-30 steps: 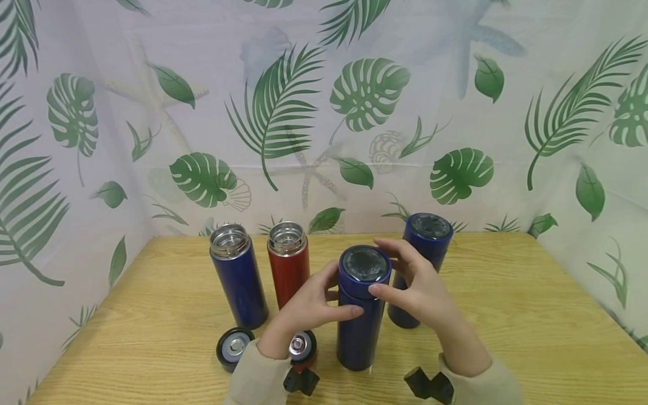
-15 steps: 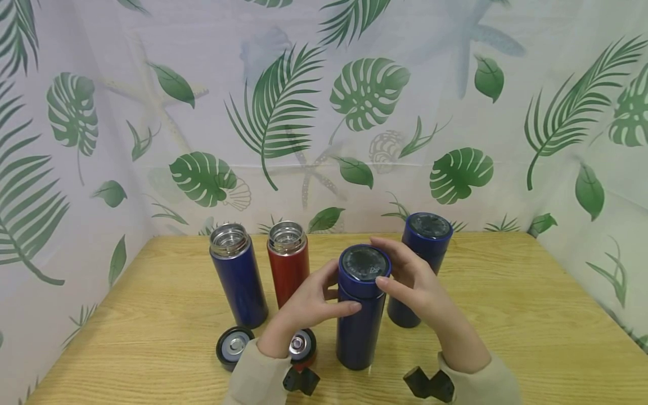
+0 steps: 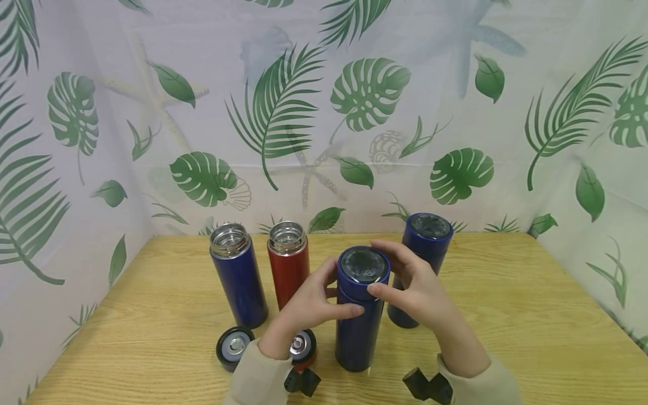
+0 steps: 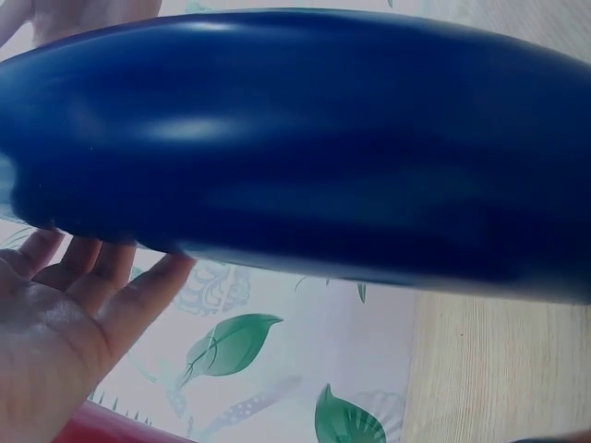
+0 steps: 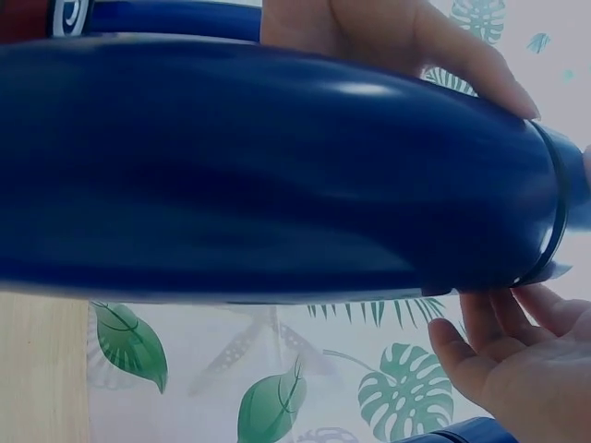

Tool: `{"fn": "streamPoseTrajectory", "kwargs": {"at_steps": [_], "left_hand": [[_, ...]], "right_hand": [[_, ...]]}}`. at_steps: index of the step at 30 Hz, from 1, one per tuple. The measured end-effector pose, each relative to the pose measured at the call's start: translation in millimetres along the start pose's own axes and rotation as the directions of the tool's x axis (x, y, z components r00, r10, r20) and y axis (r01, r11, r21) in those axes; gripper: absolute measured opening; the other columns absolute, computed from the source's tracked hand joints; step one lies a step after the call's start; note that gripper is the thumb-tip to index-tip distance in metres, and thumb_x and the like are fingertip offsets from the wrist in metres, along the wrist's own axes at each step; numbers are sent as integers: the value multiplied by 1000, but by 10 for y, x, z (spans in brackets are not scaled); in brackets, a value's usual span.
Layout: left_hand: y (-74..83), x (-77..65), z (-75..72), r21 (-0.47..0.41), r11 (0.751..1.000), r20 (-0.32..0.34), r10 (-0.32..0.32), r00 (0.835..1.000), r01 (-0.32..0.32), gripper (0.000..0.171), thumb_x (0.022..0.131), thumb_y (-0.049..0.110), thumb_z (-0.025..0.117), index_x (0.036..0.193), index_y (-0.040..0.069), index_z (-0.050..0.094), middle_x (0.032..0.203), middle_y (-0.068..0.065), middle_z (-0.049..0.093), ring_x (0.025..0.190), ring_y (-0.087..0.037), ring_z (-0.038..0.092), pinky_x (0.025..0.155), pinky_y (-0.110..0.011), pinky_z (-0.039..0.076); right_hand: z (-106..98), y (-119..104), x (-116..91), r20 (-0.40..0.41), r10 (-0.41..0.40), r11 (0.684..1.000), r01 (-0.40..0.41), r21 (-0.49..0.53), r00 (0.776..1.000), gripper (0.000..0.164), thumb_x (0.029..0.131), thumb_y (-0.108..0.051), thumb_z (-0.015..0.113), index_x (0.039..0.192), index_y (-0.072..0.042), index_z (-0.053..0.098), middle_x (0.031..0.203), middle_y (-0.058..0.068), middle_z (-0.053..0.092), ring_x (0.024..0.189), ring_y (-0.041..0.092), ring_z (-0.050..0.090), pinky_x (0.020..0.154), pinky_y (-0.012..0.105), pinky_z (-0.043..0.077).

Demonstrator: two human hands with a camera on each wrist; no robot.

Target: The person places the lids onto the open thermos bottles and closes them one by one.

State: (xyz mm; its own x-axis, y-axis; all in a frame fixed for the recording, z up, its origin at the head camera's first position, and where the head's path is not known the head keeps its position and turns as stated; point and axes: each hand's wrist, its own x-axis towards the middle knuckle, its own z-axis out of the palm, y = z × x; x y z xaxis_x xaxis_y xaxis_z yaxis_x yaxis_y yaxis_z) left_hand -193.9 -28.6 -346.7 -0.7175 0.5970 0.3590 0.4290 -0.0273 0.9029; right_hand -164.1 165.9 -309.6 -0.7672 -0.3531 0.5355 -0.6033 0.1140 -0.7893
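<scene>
A blue thermos flask (image 3: 356, 337) with its lid (image 3: 363, 267) on stands upright in front of me in the head view. My left hand (image 3: 313, 301) grips its upper body, thumb across the front and fingers round the far side. On the lid, my right hand (image 3: 422, 289) has its thumb at the front edge and its fingers behind. The left wrist view has the flask's blue body (image 4: 305, 148) across it, with left fingertips along its lower edge. In the right wrist view a dark seam (image 5: 559, 203) separates body and lid, and the left thumb lies on the body.
An uncapped blue flask (image 3: 240, 287) and an uncapped red flask (image 3: 289, 270) stand at the left. Before them lie a blue-flask lid (image 3: 235, 346) and a red lid (image 3: 302, 346), undersides up. Another capped blue flask (image 3: 427, 242) stands behind my right hand.
My right thumb has shifted rightward along the lid's edge, then back left to the front. The flask has moved slightly left; my left hand keeps its hold.
</scene>
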Motion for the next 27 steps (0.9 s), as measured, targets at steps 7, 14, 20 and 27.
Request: {"fn": "streamPoseTrajectory", "kwargs": {"at_steps": [7,14,20,27], "left_hand": [[-30,0,-27,-33,999,48,22,999,-20,70,77,31,69,132,7,33,125,-9,45,117,-18,41,89,-32,40],[-22,4,-36,-64,997,88,41,995,-36,69,79,27,67,134,6,32,126,-11,46,113,-19,46,88,-31,41],[9,0,-22,-51,999,68,2,998,1,66,77,9,68,134,5,33,126,-12,46,113,-20,46,87,-31,42],[202,-29,-2,-35,999,44,-19,999,21,62,75,0,66,130,-2,36,122,-18,46,111,-23,47,85,-30,44]], "right_hand": [[-4,-1,-4,61,-66,993,60,100,996,47,83,3,53,125,13,34,121,19,45,107,14,49,87,23,40],[-9,28,-6,123,-101,971,71,227,987,48,85,4,48,129,11,30,123,6,46,109,16,48,87,25,41],[-2,19,-11,95,-97,976,76,204,991,50,83,6,53,126,14,31,118,3,50,108,15,49,87,24,40],[25,-1,-9,18,-30,999,29,44,999,55,76,5,64,122,14,37,113,15,52,103,11,52,87,21,40]]}}
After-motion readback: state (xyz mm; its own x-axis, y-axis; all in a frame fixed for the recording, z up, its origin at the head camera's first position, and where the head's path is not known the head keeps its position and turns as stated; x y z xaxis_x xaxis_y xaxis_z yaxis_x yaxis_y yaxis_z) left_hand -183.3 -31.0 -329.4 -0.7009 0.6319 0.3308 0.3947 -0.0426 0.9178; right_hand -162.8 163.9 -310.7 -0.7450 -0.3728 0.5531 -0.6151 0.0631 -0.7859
